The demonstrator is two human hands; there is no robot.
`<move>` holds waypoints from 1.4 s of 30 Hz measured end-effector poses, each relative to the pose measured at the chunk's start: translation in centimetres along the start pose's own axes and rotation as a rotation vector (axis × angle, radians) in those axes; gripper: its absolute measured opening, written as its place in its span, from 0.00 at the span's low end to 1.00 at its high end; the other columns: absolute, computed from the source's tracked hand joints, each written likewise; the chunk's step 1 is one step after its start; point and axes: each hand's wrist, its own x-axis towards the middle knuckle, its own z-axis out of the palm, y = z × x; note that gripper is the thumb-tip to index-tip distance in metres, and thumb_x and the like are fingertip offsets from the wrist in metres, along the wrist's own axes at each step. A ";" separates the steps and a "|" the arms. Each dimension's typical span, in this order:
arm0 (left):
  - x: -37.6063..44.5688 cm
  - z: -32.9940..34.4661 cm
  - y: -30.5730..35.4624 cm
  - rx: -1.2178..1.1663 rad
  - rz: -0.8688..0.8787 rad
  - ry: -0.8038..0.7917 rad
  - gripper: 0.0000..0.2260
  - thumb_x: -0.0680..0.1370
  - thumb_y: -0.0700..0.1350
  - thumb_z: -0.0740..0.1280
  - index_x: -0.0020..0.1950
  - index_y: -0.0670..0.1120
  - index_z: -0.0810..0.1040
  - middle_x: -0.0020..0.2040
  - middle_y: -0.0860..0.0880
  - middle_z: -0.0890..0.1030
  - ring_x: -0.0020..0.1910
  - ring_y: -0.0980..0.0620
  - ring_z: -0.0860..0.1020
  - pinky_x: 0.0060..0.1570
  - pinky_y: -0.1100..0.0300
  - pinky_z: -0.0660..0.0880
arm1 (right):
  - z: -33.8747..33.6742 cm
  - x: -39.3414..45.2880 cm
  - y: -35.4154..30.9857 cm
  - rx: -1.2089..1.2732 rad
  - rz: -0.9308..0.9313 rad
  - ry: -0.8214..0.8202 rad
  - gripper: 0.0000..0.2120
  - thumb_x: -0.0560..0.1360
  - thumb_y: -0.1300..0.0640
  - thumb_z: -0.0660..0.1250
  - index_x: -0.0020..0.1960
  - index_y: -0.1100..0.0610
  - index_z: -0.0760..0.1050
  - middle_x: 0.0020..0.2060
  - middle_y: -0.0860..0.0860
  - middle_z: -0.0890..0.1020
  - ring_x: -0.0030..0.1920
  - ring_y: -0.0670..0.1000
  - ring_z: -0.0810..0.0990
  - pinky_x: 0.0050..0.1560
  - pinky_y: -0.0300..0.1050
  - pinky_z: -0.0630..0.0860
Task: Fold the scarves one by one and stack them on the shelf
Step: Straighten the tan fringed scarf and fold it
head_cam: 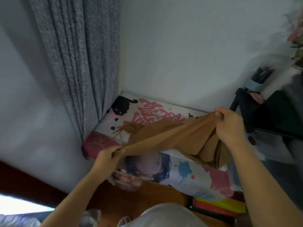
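Head view: left hand [110, 154] at lower-left centre, fingers curled tight, pinching one end of the tan-brown fabric scarf [173, 138]. Right hand [230, 126] at right of centre, higher in frame, fingers bunched round the other end. Scarf pulled taut between both hands, slack folds hanging below the right hand, fringed end [121, 131] lying on top of the white printed box with pink lettering and black cat graphics [147, 108]. Box sits in the wall corner, touching the grey speckled curtain [78, 63] at upper left. Black shelf frame [265, 112] at right edge, blurred. Wooden floor [147, 192] at bottom.
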 end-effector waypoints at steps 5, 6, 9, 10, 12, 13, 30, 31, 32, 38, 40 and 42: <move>0.5 0.1 -1.1 0.125 0.003 0.032 0.07 0.76 0.39 0.73 0.38 0.45 0.80 0.34 0.50 0.79 0.37 0.53 0.76 0.36 0.59 0.71 | 2.1 -1.2 0.8 -0.002 0.039 0.024 0.13 0.83 0.64 0.57 0.50 0.60 0.80 0.43 0.54 0.80 0.43 0.53 0.77 0.48 0.45 0.72; 0.5 0.3 -1.0 0.151 0.028 0.061 0.10 0.74 0.35 0.73 0.36 0.44 0.77 0.34 0.48 0.77 0.36 0.51 0.74 0.35 0.59 0.69 | 2.3 -1.3 0.9 0.001 0.044 0.027 0.13 0.83 0.64 0.57 0.50 0.61 0.80 0.43 0.55 0.80 0.43 0.53 0.77 0.47 0.44 0.71; 0.4 0.7 0.2 0.147 0.070 0.079 0.13 0.70 0.30 0.70 0.37 0.46 0.72 0.36 0.50 0.75 0.38 0.53 0.74 0.35 0.59 0.69 | 2.3 -1.5 1.0 0.015 0.060 0.053 0.14 0.83 0.64 0.56 0.49 0.61 0.80 0.43 0.54 0.79 0.43 0.52 0.76 0.48 0.43 0.69; 0.5 0.6 0.5 0.126 0.072 0.063 0.12 0.71 0.30 0.70 0.40 0.47 0.75 0.39 0.53 0.77 0.41 0.57 0.76 0.37 0.63 0.71 | 2.3 -1.4 1.2 0.019 0.061 0.067 0.14 0.83 0.64 0.56 0.49 0.61 0.80 0.43 0.53 0.79 0.44 0.52 0.76 0.49 0.43 0.70; 0.7 0.3 0.9 0.131 0.072 -0.007 0.11 0.73 0.36 0.74 0.45 0.51 0.79 0.43 0.57 0.78 0.44 0.62 0.77 0.40 0.70 0.72 | 2.2 -1.2 1.7 0.025 0.051 0.101 0.14 0.83 0.65 0.55 0.50 0.62 0.80 0.42 0.54 0.80 0.44 0.53 0.77 0.49 0.44 0.71; 0.9 0.0 1.0 0.167 0.072 -0.047 0.10 0.74 0.39 0.76 0.44 0.53 0.79 0.43 0.57 0.77 0.42 0.61 0.77 0.39 0.69 0.70 | 2.1 -1.1 2.0 0.025 0.043 0.123 0.14 0.83 0.66 0.56 0.49 0.62 0.80 0.42 0.55 0.81 0.43 0.54 0.78 0.48 0.45 0.72; 3.3 -2.2 2.7 -0.090 0.030 0.088 0.10 0.73 0.32 0.75 0.38 0.43 0.77 0.37 0.49 0.79 0.36 0.60 0.75 0.38 0.70 0.72 | 1.0 0.2 1.8 0.000 0.165 0.192 0.14 0.83 0.65 0.56 0.50 0.64 0.80 0.40 0.54 0.77 0.43 0.53 0.75 0.45 0.44 0.69; 3.4 -2.3 2.7 -0.172 0.015 0.071 0.08 0.73 0.33 0.75 0.41 0.42 0.78 0.37 0.49 0.80 0.37 0.60 0.77 0.39 0.70 0.73 | 0.8 0.3 1.9 -0.005 0.160 0.199 0.13 0.83 0.65 0.56 0.50 0.65 0.79 0.40 0.57 0.78 0.42 0.55 0.75 0.44 0.44 0.69; 3.4 -2.6 2.7 -0.275 -0.003 0.070 0.06 0.74 0.32 0.74 0.43 0.41 0.80 0.38 0.50 0.82 0.38 0.59 0.78 0.41 0.70 0.74 | 0.6 0.4 2.1 -0.011 0.159 0.208 0.13 0.83 0.65 0.56 0.50 0.66 0.79 0.41 0.60 0.79 0.42 0.56 0.75 0.44 0.45 0.69; 3.7 -3.7 1.7 -0.419 -0.061 0.027 0.07 0.74 0.32 0.73 0.48 0.42 0.83 0.42 0.52 0.84 0.44 0.55 0.81 0.45 0.68 0.77 | 0.2 0.6 2.1 -0.014 0.195 0.198 0.13 0.83 0.63 0.56 0.54 0.64 0.79 0.46 0.62 0.81 0.43 0.52 0.72 0.46 0.43 0.68; 4.0 -3.7 1.1 -0.175 0.007 0.019 0.10 0.74 0.33 0.75 0.49 0.48 0.84 0.45 0.54 0.85 0.46 0.57 0.82 0.49 0.70 0.76 | 0.5 0.5 1.9 -0.007 0.193 0.184 0.13 0.83 0.63 0.56 0.54 0.65 0.79 0.44 0.59 0.80 0.44 0.52 0.73 0.47 0.42 0.68; 4.1 -3.6 0.8 0.081 0.127 0.053 0.13 0.73 0.34 0.76 0.52 0.50 0.85 0.49 0.53 0.84 0.49 0.57 0.82 0.54 0.66 0.76 | 0.8 0.5 1.7 -0.005 0.185 0.182 0.13 0.83 0.64 0.56 0.53 0.65 0.79 0.41 0.55 0.76 0.43 0.52 0.72 0.46 0.42 0.68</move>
